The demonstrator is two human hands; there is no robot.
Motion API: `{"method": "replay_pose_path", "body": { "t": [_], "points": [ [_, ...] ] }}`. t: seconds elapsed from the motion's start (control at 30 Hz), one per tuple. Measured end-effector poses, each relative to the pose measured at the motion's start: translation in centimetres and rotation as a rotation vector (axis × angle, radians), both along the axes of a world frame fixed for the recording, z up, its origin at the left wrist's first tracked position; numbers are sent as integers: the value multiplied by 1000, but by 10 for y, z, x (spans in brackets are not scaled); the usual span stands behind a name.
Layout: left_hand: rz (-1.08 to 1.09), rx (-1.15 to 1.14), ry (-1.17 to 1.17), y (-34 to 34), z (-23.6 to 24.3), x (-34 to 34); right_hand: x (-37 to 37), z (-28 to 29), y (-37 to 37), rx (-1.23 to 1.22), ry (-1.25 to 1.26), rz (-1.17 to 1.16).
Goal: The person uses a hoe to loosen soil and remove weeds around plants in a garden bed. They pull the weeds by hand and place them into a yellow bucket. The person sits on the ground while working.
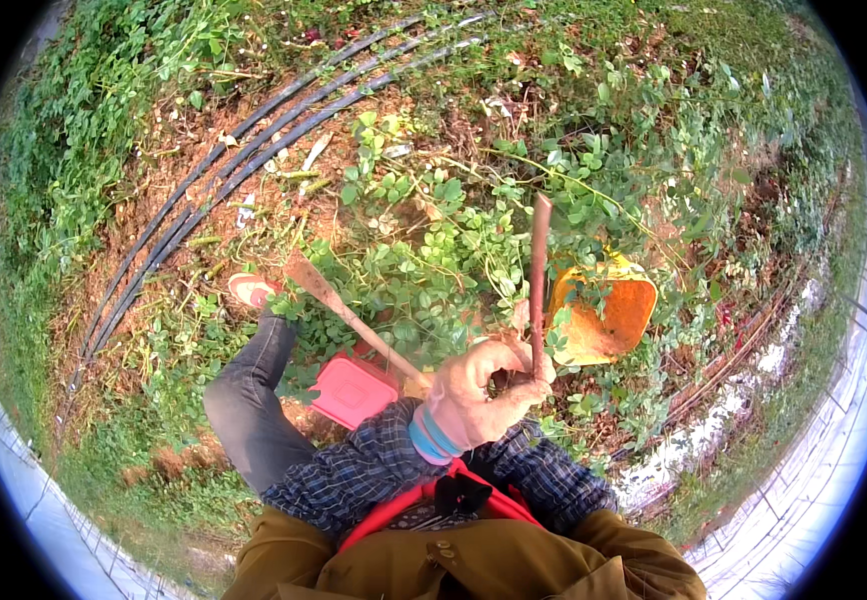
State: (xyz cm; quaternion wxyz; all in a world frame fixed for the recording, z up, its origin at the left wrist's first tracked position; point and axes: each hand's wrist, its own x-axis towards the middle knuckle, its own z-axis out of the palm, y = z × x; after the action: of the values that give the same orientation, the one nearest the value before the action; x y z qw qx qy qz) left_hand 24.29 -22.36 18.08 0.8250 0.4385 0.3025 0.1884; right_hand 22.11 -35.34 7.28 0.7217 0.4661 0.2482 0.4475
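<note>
Stick, slender, reddish-brown, apparently wooden (540, 280), pointing forward, just beside the squarish yellow plastic bucket (634, 310) | left hand (476, 392) curled closed around its near end | right hand mostly hidden, grip cannot be told | advisable: firm hold, far tip kept clear of leafy green vines (494, 250)

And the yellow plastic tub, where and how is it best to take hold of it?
Probably grip the yellow plastic tub by its right rim, from the right: that edge is exposed, the mouth is open, and leaves cross its left side.
</note>
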Motion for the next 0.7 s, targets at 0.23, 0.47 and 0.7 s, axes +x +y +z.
{"method": "replay_pose_path", "body": {
  "t": [0.23,0.47,0.7],
  "points": [
    [-718,377,-437,-222,-10,111,56,-4,-123,1139,2738,-1743],
    [-1537,957,363,-151,-96,195,75,-28,-165,1286,2508,-1850],
    [120,11,599,-22,-159,84,117,-14,-137,1694,2430,-1939]
  ]
}}
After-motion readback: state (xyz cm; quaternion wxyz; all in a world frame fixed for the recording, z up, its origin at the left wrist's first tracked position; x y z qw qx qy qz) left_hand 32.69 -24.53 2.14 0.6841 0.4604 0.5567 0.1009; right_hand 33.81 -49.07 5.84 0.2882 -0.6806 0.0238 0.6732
